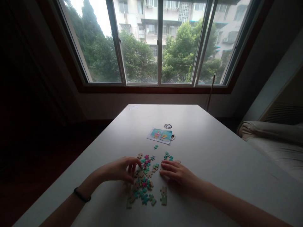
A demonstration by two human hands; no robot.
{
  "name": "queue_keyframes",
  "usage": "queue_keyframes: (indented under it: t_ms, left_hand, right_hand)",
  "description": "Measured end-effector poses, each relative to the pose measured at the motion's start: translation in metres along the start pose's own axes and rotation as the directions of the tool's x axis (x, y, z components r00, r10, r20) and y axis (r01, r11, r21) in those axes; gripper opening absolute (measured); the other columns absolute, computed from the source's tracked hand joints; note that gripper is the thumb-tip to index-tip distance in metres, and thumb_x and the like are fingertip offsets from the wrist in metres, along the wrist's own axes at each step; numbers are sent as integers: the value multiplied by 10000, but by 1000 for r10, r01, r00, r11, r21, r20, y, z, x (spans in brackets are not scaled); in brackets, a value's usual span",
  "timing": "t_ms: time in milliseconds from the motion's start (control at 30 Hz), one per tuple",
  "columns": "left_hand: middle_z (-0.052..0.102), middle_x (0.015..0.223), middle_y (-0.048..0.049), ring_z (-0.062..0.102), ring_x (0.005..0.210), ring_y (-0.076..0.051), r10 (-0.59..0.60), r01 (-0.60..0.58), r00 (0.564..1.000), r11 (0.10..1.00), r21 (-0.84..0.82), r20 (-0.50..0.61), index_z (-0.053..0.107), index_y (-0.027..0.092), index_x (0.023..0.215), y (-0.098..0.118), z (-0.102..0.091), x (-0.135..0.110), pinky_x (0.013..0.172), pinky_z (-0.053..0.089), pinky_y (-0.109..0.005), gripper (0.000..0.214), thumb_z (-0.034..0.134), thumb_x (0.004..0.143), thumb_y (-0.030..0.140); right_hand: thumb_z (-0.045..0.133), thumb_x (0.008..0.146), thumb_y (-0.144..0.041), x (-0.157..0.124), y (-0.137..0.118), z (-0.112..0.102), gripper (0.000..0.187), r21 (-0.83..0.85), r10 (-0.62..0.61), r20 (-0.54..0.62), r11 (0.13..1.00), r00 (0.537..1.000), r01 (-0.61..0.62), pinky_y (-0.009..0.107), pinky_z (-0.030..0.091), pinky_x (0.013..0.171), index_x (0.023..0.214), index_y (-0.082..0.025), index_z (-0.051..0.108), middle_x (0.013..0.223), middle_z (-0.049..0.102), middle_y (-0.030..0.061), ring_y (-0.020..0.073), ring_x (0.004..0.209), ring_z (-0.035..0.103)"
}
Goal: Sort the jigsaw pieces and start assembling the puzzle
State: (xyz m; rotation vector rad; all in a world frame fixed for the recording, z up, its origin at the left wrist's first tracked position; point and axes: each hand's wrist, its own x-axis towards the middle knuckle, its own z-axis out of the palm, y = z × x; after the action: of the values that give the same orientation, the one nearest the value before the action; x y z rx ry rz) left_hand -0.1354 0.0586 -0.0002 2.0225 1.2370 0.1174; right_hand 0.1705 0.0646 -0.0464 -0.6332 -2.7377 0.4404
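My left hand (pixel 125 168) is half open at the left edge of the loose puzzle pieces (pixel 142 182): fingers curled, thumb apart from them, fingertips at the pile, gripping nothing I can see. Can't tell whether the fingertips touch a piece. Black wristband (pixel 82 195) on that wrist.

My right hand (pixel 176 172) is palm down right of the pile, fingers loosely spread and pointing left, also without a visible grip; what's under the palm is hidden. A small cluster of green pieces (pixel 168 156) lies just beyond its fingers.

Puzzle pieces sit mostly between my hands on the white worktop (pixel 201 145), heaped and overlapping: green, pink, plain tan. A tan-and-green bit (pixel 163 196) lies apart, right of the heap's near end. A lone green piece (pixel 155 147) lies beyond the pile, near the picture sheet (pixel 161 135), which is flat and colourful. One round mark (pixel 173 137) is partly covered by the sheet's right edge; another round mark (pixel 168 126) is just past it.

Background: wide window (pixel 159 47) past the far end, trees and building outside. Pale sofa (pixel 274 135) at right, thin stick (pixel 210 93) upright by the window.
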Motion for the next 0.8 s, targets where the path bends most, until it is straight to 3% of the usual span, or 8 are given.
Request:
queue_keyframes:
  t_ms: [100, 200, 300, 467, 667, 800]
  left_hand:
    - [558, 832, 23, 534, 741, -159, 4, -3, 996, 1000, -10, 89, 533, 260, 1116, 8, 4, -2, 638, 432, -223, 625, 770, 545, 355]
    - [536, 906, 16, 506, 767, -165, 51, -56, 997, 993, 104, 53, 542, 245, 1043, 15, 9, -4, 643, 420, -221, 661, 817, 455, 368]
    - [527, 898, 17, 493, 745, -156, 55, -59, 998, 981, 183, 28, 557, 223, 929, 20, 12, -4, 622, 405, -212, 516, 807, 490, 329]
    - [540, 791, 20, 495, 679, -134, 27, -31, 999, 990, 135, 35, 577, 195, 784, 20, 13, 0, 581, 381, -198, 151, 669, 667, 218]
    - [529, 715, 17, 461, 632, -125, 91, -64, 986, 982, 179, -142, 531, 168, 722, 17, 25, 15, 566, 354, -203, 34, 531, 755, 177]
    - [534, 728, 6, 471, 642, -119, 185, -142, 939, 976, 164, -289, 524, 160, 730, 17, 28, 22, 591, 367, -202, 91, 474, 807, 154]
  right_hand:
    - [442, 873, -482, -1, -5, -5, 520, -7, 1, 52, 1000, 999, 0, 482, 248, 1044, 1330, -244, 375, 1394, 355, 103, 282, 1299, 262]
    - [422, 862, -532, -1, -9, -10, 565, -2, 13, 101, 1000, 995, -13, 516, 226, 1043, 1348, -255, 342, 1420, 307, 103, 296, 1311, 226]
    - [423, 856, -544, -1, -10, -12, 581, 0, 25, 117, 1000, 993, -25, 523, 227, 1039, 1352, -255, 335, 1428, 289, 103, 300, 1315, 213]
    - [435, 863, -515, -2, -10, -11, 545, 19, 13, 92, 1000, 996, -15, 498, 224, 1049, 1332, -245, 374, 1415, 314, 109, 287, 1313, 224]
    - [455, 866, -478, -3, -10, -13, 520, 30, -31, 64, 999, 997, 29, 453, 241, 1057, 1315, -220, 404, 1395, 351, 106, 259, 1305, 256]
    - [485, 862, -409, -2, -19, -22, 476, 86, -151, 73, 986, 986, 145, 397, 222, 1075, 1301, -237, 422, 1386, 376, 58, 229, 1299, 273]
